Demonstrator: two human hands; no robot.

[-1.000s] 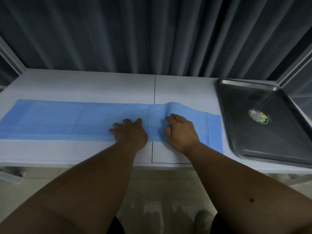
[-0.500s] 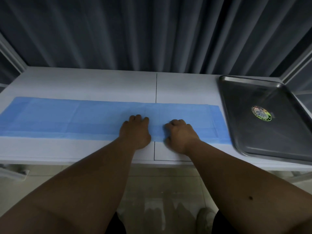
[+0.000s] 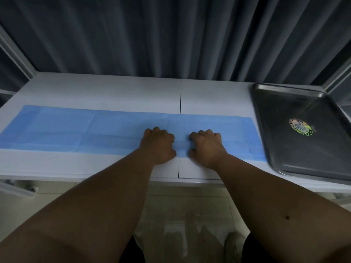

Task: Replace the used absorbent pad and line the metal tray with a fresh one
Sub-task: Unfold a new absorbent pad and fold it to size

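Observation:
A long blue absorbent pad [image 3: 76,130] lies flat along the white table, its right end close to the metal tray [image 3: 281,149]. The tray sits at the table's right end, holds nothing, and has a round green sticker [image 3: 301,126] on its floor. My left hand [image 3: 158,144] and my right hand [image 3: 207,146] rest side by side on the pad's middle. The fingers of both are curled down into the sheet, gripping it. A small raised fold of pad shows between them.
The white table [image 3: 114,92] has a seam [image 3: 180,95] down its middle. A dark pleated curtain [image 3: 171,35] hangs right behind it. Tiled floor and a shoe [image 3: 234,243] show below the front edge.
My fingers went from flat to curled on the pad. The raised bump near my right hand flattened, and the pad's right end now reaches nearer the tray.

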